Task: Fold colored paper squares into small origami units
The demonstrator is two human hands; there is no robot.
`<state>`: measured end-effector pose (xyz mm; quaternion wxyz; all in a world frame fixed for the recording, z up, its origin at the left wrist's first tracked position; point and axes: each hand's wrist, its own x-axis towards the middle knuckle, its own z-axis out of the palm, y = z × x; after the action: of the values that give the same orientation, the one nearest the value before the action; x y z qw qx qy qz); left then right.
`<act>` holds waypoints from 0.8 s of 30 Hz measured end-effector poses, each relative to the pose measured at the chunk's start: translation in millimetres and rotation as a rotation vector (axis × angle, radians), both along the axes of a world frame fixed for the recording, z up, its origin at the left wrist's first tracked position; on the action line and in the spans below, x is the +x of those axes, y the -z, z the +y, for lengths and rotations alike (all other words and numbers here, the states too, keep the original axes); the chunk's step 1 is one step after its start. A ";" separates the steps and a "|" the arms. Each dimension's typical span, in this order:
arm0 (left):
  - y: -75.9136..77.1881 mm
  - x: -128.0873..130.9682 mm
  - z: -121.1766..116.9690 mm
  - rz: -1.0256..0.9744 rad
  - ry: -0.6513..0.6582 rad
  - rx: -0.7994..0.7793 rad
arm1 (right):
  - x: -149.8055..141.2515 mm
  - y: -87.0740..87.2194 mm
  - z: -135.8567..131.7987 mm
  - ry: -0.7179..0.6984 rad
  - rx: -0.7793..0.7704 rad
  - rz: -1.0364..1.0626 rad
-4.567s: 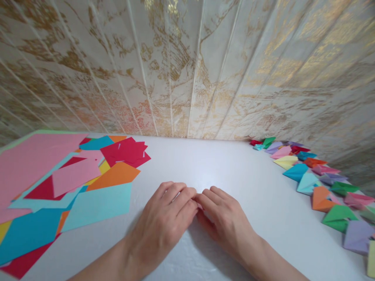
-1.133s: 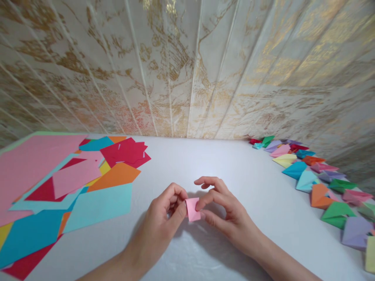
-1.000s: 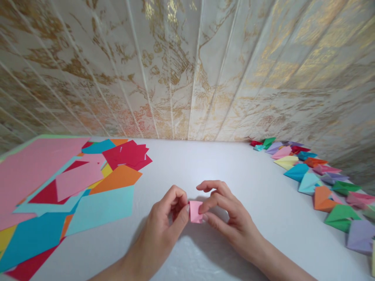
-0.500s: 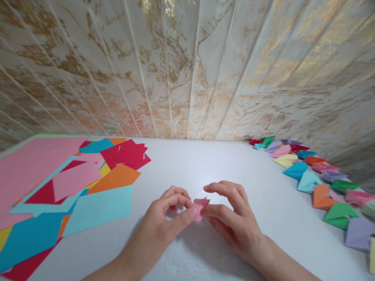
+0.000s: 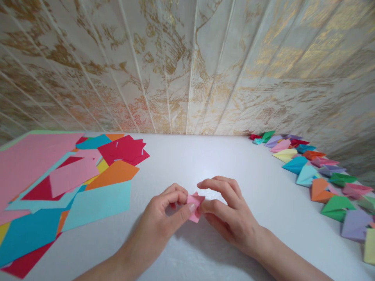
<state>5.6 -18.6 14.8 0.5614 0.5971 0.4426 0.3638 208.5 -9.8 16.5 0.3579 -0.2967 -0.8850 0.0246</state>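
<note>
Low in the middle of the head view, a small folded piece of pink paper is held just above the white table. My left hand pinches its left side, thumb on the face towards me and fingers behind. On the right edge, the thumb and a bent finger of my right hand close on the paper, while the index finger stretches out above it. A pointed corner of the paper sticks up between the hands. The fingertips hide parts of its folds.
Loose coloured paper sheets overlap on the left, with red pieces stacked at their far end. Several small folded paper shapes line the right side. A gold-patterned curtain hangs along the back edge of the white table.
The pink paper has been turned slightly between my fingers, and its visible corners have shifted. Both hands have moved a little to the left in the view.
</note>
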 end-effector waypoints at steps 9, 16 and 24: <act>6.4 1.2 -0.8 0.017 -0.015 0.049 | -1.4 2.2 -0.7 -0.041 -0.118 0.027; 1.7 1.8 0.6 -0.049 -0.086 -0.034 | -4.4 2.9 -5.1 0.091 -0.155 0.061; 5.5 4.3 -0.3 -0.126 -0.091 -0.146 | -1.2 -2.1 -5.2 0.055 0.065 -0.061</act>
<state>9.8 -18.9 9.3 0.6132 0.5099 0.4584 0.3923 207.3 -14.9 18.5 0.3405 -0.3098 -0.8875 -0.0230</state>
